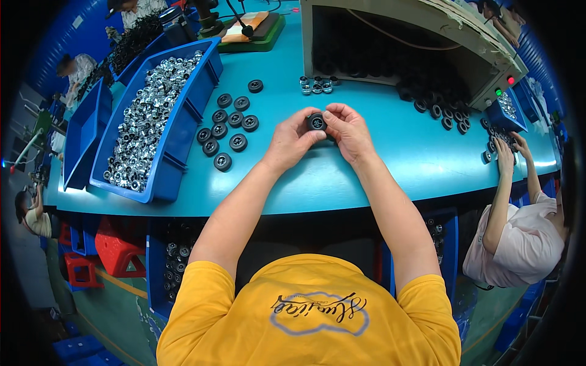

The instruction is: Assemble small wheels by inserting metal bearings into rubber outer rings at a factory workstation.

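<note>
Black wheel (316, 122) sits between both hands' fingertips (332, 118).

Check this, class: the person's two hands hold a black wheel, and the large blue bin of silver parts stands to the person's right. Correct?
Not quite: the head view shows the large blue bin of silver parts to the person's left, not right. The left hand and right hand do hold a black wheel.

A wide fisheye view looks down from the person's head, near the hands (285, 145) and teal surface (439, 165).
</note>
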A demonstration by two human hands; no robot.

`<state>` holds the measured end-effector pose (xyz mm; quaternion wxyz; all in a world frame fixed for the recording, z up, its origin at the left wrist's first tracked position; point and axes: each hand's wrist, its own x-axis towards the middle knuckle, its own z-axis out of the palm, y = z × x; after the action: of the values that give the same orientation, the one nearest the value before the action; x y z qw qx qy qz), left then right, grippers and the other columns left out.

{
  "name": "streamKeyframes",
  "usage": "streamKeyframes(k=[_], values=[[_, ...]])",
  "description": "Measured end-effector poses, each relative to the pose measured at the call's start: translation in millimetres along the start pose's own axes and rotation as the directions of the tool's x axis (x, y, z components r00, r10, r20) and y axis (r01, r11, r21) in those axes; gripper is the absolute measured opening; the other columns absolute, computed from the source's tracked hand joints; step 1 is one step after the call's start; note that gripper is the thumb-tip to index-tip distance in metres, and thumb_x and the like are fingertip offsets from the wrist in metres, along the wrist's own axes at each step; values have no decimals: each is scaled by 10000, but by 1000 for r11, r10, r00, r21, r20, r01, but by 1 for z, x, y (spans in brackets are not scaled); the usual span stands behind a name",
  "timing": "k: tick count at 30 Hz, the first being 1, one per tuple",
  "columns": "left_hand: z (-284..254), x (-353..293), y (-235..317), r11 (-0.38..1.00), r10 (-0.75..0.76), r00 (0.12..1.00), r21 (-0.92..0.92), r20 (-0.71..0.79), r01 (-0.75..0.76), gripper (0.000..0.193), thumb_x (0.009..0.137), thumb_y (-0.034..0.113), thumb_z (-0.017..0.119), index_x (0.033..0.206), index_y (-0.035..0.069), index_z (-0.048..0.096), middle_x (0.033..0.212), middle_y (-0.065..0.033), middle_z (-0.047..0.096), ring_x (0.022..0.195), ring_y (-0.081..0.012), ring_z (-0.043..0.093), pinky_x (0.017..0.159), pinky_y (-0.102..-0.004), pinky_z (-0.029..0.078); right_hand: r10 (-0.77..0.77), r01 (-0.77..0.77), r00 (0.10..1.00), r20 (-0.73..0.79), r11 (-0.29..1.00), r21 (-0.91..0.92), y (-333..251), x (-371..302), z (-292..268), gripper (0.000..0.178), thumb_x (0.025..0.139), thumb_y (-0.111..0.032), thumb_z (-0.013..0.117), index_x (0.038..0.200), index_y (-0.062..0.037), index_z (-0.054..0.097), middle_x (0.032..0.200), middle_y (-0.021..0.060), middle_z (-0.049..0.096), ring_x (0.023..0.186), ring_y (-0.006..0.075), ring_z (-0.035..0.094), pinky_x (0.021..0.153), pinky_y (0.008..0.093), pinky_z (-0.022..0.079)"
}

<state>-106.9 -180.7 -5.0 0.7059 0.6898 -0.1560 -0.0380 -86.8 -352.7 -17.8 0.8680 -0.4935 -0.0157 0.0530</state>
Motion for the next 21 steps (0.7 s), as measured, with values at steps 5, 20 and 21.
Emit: streamKeyframes(k=[5,20,21], values=[[-1,2,-2,973,19,999,232,-44,-8,403,916,49,715,1310,23,636,980,-25,706,871,-92,622,743,-247,514,-44,46,999,16,995,-90,6,3,-3,161,916,-98,764,1035,-37,675,946,42,685,851,111,644,769,271,559],[-17,4,-2,535,441,886,835,-145,-130,443,861,274,796,1240,84,669,1047,-107,643,962,-270,624,805,-390,504,-208,164,977,-45,870,-465,5,4,4,227,988,-215,692,1126,-38,727,925,2,693,816,72,610,728,246,525],[-21,4,-2,444,448,877,895,-176,-48,449,853,292,799,1236,94,675,1062,-102,633,994,-275,601,836,-404,483,-235,178,971,-53,847,-501,4,4,2,225,988,-223,690,1118,-43,732,909,-6,688,806,66,601,722,243,520]])
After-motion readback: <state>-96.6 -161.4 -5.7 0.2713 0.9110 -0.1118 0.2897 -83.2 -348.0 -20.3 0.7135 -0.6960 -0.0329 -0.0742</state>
